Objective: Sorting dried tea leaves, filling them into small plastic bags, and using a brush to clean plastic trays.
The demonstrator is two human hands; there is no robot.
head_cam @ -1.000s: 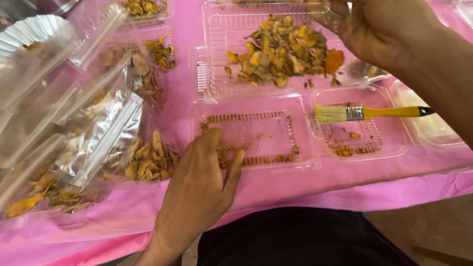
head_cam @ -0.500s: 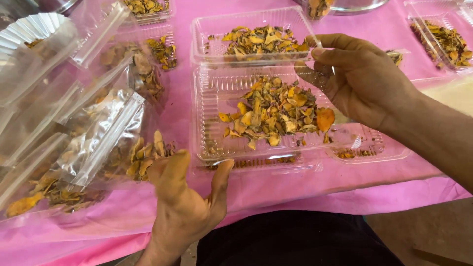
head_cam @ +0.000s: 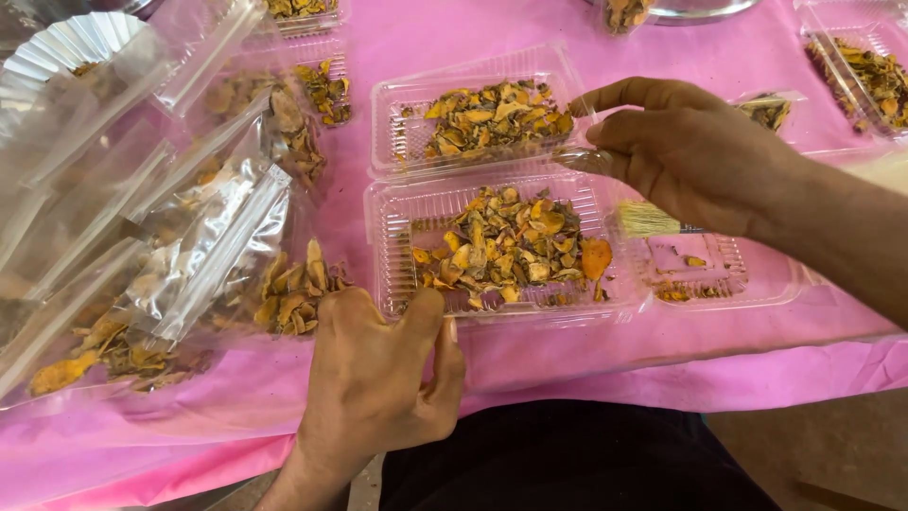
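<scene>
A clear hinged plastic clamshell box (head_cam: 397, 241) lies open on the pink counter (head_cam: 662, 341), both ribbed halves heaped with dry, curled yellow-brown slices (head_cam: 506, 246); the right hand (head_cam: 690, 151) pinches the lid's far corner; the left hand (head_cam: 378, 378), fingers curled, touches the near rim, holding nothing; a bristle brush (head_cam: 648, 220) lies in a neighbouring tray (head_cam: 757, 284); glossy zip bags (head_cam: 189, 255) of slices lie left.

Pink-covered table (head_cam: 586, 364) with clear clamshell boxes (head_cam: 501, 237), plastic bags (head_cam: 170, 246), perhaps a brush (head_cam: 648, 220).

left: bags (head_cam: 189, 237) crowd | centre: clamshell box (head_cam: 501, 246) blocks | front: pink cloth (head_cam: 605, 355) edge free
</scene>
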